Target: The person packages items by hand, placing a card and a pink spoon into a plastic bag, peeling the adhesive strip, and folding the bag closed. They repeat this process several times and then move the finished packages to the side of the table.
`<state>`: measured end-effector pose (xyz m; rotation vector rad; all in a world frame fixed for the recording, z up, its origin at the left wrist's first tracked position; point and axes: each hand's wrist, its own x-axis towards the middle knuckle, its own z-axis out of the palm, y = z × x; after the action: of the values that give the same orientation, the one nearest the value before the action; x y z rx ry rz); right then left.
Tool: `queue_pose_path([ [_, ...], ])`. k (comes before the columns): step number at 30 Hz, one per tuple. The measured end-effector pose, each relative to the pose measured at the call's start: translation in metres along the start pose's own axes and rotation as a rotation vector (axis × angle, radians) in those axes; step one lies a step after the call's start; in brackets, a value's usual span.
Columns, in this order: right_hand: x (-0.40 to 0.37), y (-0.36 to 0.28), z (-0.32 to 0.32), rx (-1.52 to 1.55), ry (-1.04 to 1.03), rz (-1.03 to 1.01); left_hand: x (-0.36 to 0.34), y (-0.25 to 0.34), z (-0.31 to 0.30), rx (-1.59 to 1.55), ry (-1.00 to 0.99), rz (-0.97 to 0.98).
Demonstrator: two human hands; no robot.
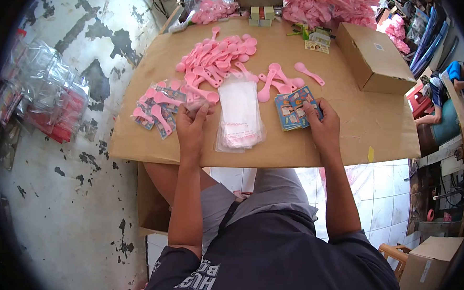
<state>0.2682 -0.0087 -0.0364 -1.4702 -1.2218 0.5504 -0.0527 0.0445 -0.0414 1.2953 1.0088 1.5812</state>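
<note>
My left hand (192, 123) is closed, thumb against fingers, on what looks like a clear plastic bag (196, 105); a pink spoon (208, 96) shows just beyond it. Beside that hand lies a stack of clear plastic bags (239, 111) with red print near the lower end. My right hand (323, 123) pinches a blue printed card (303, 99) at the card stack (288, 116). To the left, packed bags with pink spoons and cards (160, 112) lie in a loose pile. Farther back is a heap of loose pink spoons (218, 55), with several more (275, 79) nearer the cards.
A cardboard box (373, 58) stands at the back right of the brown-covered table (359, 128). Bundled cards (261, 15) and large bags of pink pieces (328, 8) line the far edge. Plastic packs (51, 93) are at far left. Another person (453, 78) sits at far right.
</note>
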Motion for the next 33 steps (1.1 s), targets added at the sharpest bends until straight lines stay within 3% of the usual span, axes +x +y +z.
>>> queue_pose_path([
  [7,0.0,0.002,-0.001,-0.022,0.014,-0.039,0.0,0.005,0.001,-0.024,-0.002,-0.064],
  [15,-0.001,0.0,-0.004,-0.094,0.014,-0.062,-0.001,-0.004,-0.007,0.076,-0.024,-0.004],
  [16,-0.002,-0.001,-0.004,-0.1,0.014,-0.059,0.001,-0.005,0.0,-0.055,0.021,-0.024],
  [33,-0.002,-0.005,-0.005,-0.15,-0.004,-0.063,-0.002,-0.004,-0.003,-0.053,-0.007,-0.007],
])
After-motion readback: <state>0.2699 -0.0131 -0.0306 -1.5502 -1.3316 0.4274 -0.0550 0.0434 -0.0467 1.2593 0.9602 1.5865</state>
